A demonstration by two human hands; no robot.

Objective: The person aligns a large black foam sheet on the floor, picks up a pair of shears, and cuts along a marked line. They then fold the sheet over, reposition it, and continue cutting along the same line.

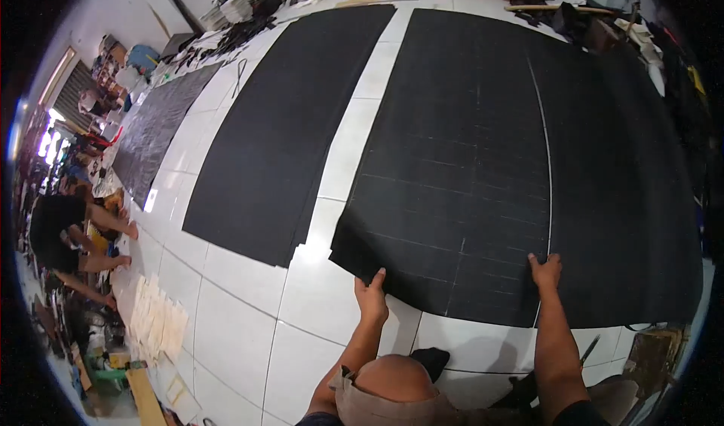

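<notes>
A large black sheet [452, 170], marked with thin pale lines, lies on the floor before me. My left hand [372, 295] is closed on its near left edge, thumb on top, and the corner there is bent up off the tiles. My right hand [547, 273] is at the sheet's right side, by the long white line that borders a second black sheet [626, 177]. The fingers of this hand are curled at that edge, and their undersides are hidden. My bent knee [396, 377] is between my arms.
Another black sheet [286, 132] lies to the left across a strip of white tiles [351, 136]. Farther left are a dark glossy sheet [162, 128], cream pieces [157, 317] and a bending person [64, 234]. Scraps and tools line the far wall.
</notes>
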